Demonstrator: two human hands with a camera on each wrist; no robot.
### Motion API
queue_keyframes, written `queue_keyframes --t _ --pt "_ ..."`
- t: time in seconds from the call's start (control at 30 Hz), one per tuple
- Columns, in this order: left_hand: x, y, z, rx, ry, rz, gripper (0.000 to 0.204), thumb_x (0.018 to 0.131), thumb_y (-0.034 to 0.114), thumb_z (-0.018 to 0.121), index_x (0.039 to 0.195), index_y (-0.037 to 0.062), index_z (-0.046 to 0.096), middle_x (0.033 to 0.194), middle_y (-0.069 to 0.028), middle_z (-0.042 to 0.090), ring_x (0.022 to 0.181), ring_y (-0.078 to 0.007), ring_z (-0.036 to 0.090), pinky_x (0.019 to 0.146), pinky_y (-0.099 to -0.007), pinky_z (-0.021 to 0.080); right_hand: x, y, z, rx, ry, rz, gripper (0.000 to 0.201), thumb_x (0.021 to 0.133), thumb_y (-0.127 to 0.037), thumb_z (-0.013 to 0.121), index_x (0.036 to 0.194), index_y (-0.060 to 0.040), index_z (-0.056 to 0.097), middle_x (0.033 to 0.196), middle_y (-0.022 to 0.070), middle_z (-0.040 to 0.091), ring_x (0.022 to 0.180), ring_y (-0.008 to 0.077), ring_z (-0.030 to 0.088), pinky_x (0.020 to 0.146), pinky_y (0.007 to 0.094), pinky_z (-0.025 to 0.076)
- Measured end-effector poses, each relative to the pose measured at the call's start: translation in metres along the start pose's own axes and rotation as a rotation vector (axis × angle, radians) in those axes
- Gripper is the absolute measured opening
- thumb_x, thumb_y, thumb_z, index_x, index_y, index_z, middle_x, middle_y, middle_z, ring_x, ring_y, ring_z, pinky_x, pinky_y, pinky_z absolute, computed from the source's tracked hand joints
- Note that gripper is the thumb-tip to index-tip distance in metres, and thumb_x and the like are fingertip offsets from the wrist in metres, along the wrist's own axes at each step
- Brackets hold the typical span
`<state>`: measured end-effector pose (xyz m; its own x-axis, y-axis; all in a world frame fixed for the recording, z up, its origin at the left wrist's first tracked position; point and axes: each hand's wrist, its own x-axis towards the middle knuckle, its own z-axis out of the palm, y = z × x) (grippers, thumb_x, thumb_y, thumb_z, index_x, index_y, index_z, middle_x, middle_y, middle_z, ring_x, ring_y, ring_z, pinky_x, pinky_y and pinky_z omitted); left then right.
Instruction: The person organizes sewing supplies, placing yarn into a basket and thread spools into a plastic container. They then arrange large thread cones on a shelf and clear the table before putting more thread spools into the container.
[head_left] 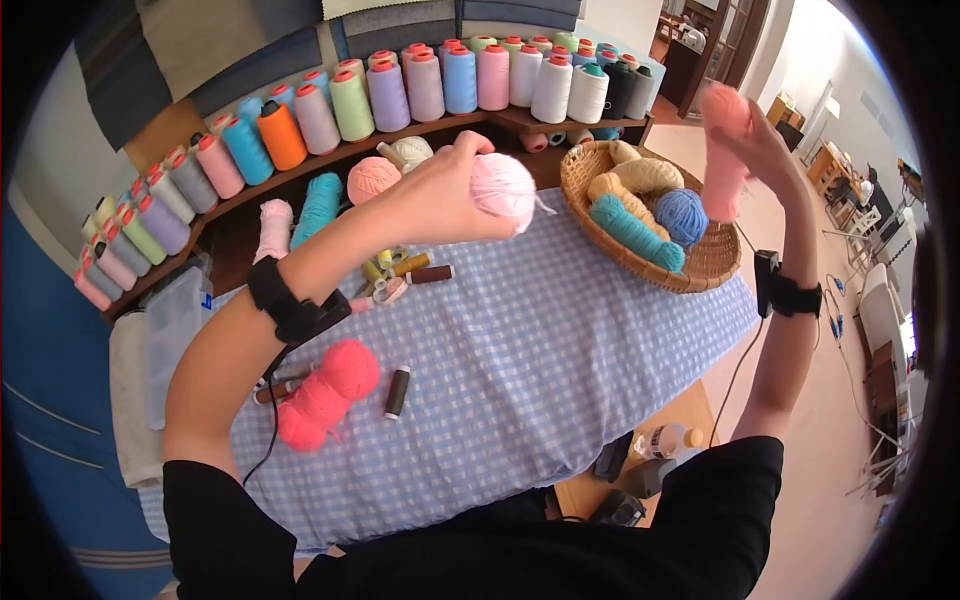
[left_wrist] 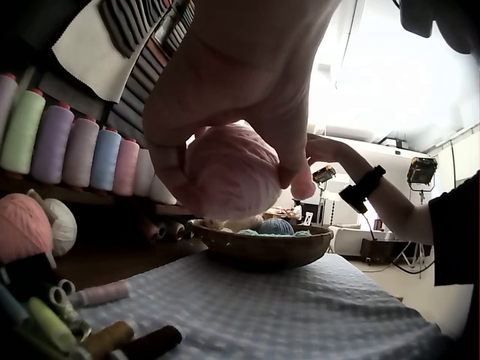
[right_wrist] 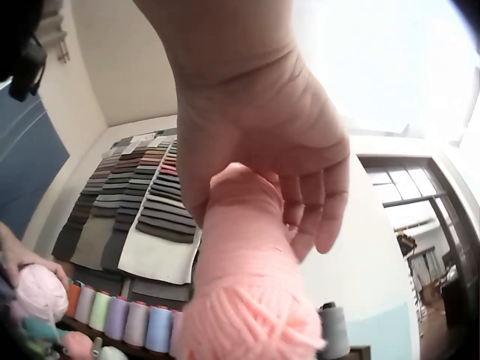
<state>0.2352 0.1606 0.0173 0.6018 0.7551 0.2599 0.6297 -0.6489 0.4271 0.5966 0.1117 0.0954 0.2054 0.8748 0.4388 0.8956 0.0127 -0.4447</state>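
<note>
My left hand (head_left: 448, 203) grips a pale pink ball of yarn (head_left: 503, 190) above the checked cloth, a loose yarn end sticking out at its right. In the left wrist view the fingers and thumb curl round the yarn ball (left_wrist: 234, 171) from above. Raised at the right, my right hand (head_left: 768, 155) holds a salmon-pink skein of yarn (head_left: 724, 160) upright by its upper end. That skein (right_wrist: 251, 255) hangs down from between thumb and fingers in the right wrist view. Below and left of it stands a wicker basket (head_left: 590, 215) with cream, teal and blue yarn inside.
A blue checked cloth (head_left: 500, 370) covers the table. On it lie a coral skein (head_left: 330, 390), a dark thread spool (head_left: 397, 392) and several small spools (head_left: 405, 270). Many thread cones (head_left: 387, 97) line the curved shelf behind. A bottle (head_left: 668, 440) stands at the lower right.
</note>
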Motion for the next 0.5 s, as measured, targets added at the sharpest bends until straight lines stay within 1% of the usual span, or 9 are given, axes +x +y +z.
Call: queue_keyframes --t 0.07,0.13,0.2,0.27,0.33,0.4,0.43,0.47,0.5 --pt "0.013 0.004 0.010 -0.121 0.009 0.027 0.084 0.060 0.040 0.077 0.121 -0.0020 0.037 0.108 -0.0189 0.057 0.096 -0.0252 0.060 0.081 -0.0337 0.047 -0.008 0.000 0.001 -0.182 0.004 0.099 0.060 0.078 -0.036 0.066 0.124 -0.0043 0.044 0.087 0.0131 0.063 0.062 0.0167 0.063 0.044 0.0284 0.049" --pt "0.028 0.028 0.003 -0.311 -0.132 -0.105 0.085 0.063 0.041 0.077 0.122 -0.0044 0.036 0.107 -0.0202 0.057 0.092 -0.0236 0.061 0.075 -0.0304 0.051 -0.013 0.015 0.012 -0.209 -0.164 0.285 0.064 0.078 -0.040 0.065 0.127 -0.0065 0.042 0.086 0.0182 0.062 0.054 0.0219 0.062 0.037 0.0296 0.047" --pt "0.049 0.035 0.013 -0.443 -0.032 -0.022 0.090 0.065 0.040 0.077 0.129 -0.0058 0.032 0.111 -0.0229 0.055 0.095 -0.0241 0.061 0.078 -0.0308 0.050 -0.011 0.042 0.023 -0.334 -0.262 0.400 0.058 0.077 -0.043 0.065 0.116 -0.0034 0.050 0.081 0.0171 0.062 0.057 0.0241 0.064 0.037 0.0315 0.048" --pt "0.068 0.031 0.035 -0.247 0.131 0.110 0.094 0.069 0.039 0.075 0.134 -0.0069 0.026 0.117 -0.0257 0.052 0.101 -0.0253 0.059 0.083 -0.0301 0.048 -0.002 0.070 0.029 -0.470 -0.244 0.322 0.054 0.077 -0.044 0.065 0.110 -0.0022 0.054 0.079 0.0164 0.062 0.056 0.0237 0.063 0.038 0.0320 0.048" --pt "0.069 0.028 0.035 -0.317 0.040 0.108 0.092 0.073 0.036 0.072 0.138 -0.0056 0.022 0.124 -0.0254 0.048 0.107 -0.0276 0.055 0.088 -0.0303 0.046 0.003 0.097 0.025 -0.598 -0.229 0.253 0.051 0.077 -0.045 0.066 0.103 -0.0010 0.057 0.077 0.0157 0.061 0.055 0.0232 0.062 0.039 0.0326 0.048" --pt "0.055 0.019 0.026 -0.281 -0.049 0.080 0.086 0.076 0.034 0.069 0.138 -0.0022 0.024 0.126 -0.0230 0.049 0.108 -0.0274 0.056 0.088 -0.0310 0.045 -0.001 0.116 0.027 -0.508 0.010 -0.086 0.048 0.077 -0.045 0.066 0.094 -0.0005 0.061 0.074 0.0145 0.062 0.052 0.0228 0.060 0.041 0.0339 0.047" --pt "0.040 0.018 0.014 -0.235 -0.016 0.070 0.073 0.077 0.033 0.068 0.134 0.0008 0.036 0.118 -0.0176 0.057 0.104 -0.0239 0.059 0.086 -0.0313 0.046 -0.013 0.074 0.020 -0.426 -0.082 0.106 0.048 0.075 -0.044 0.067 0.093 -0.0002 0.064 0.093 0.0196 0.065 0.090 0.0325 0.062 0.078 0.0378 0.048" --pt "0.032 0.006 0.007 -0.226 -0.006 0.040 0.073 0.077 0.033 0.068 0.134 0.0008 0.036 0.118 -0.0176 0.057 0.104 -0.0239 0.059 0.086 -0.0313 0.046 -0.004 0.095 0.023 -0.440 -0.097 0.051 0.049 0.076 -0.043 0.067 0.098 -0.0001 0.060 0.073 0.0157 0.064 0.065 0.0257 0.063 0.055 0.0369 0.050" --pt "0.025 -0.008 -0.003 -0.184 -0.101 0.030 0.067 0.077 0.033 0.068 0.130 0.0018 0.042 0.112 -0.0157 0.060 0.102 -0.0222 0.060 0.085 -0.0311 0.047 -0.004 0.099 0.026 -0.464 -0.087 -0.045 0.046 0.077 -0.040 0.068 0.099 -0.0001 0.060 0.075 0.0165 0.064 0.068 0.0262 0.063 0.060 0.0370 0.050"
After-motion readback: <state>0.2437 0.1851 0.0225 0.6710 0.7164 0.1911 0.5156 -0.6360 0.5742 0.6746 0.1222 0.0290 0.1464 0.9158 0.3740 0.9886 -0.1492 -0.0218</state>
